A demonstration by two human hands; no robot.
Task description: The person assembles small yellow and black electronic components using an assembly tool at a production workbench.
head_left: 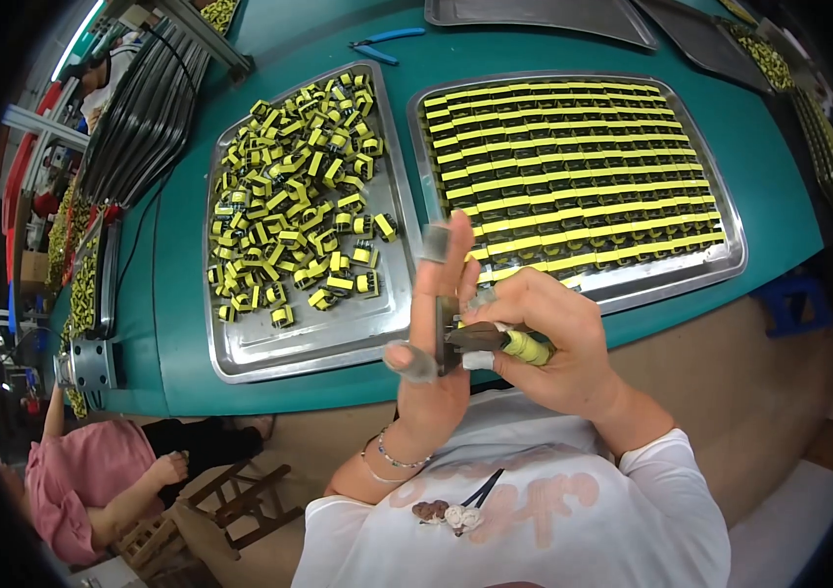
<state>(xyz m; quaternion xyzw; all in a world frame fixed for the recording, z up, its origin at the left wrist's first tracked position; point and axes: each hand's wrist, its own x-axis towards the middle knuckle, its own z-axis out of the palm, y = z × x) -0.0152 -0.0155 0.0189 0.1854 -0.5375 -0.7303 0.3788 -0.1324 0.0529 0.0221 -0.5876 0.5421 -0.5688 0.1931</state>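
Two hands meet above the counter's (632, 49) near edge, the left hand (433, 343) with fingers upright around a small part it mostly hides, the right hand (548, 338) pinching yellow-handled pliers (504, 342) whose tip disappears behind that part.

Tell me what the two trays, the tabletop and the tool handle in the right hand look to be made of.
Left tray and right tray: metal, probably steel or aluminium, with a dull silver sheen and soft reflections. Tabletop: smooth matte teal surface, possibly laminate or a rubber mat; unclear which. Tool handle in the right hand: yellow-green sleeve, likely soft plastic or rubber, slightly glossy.
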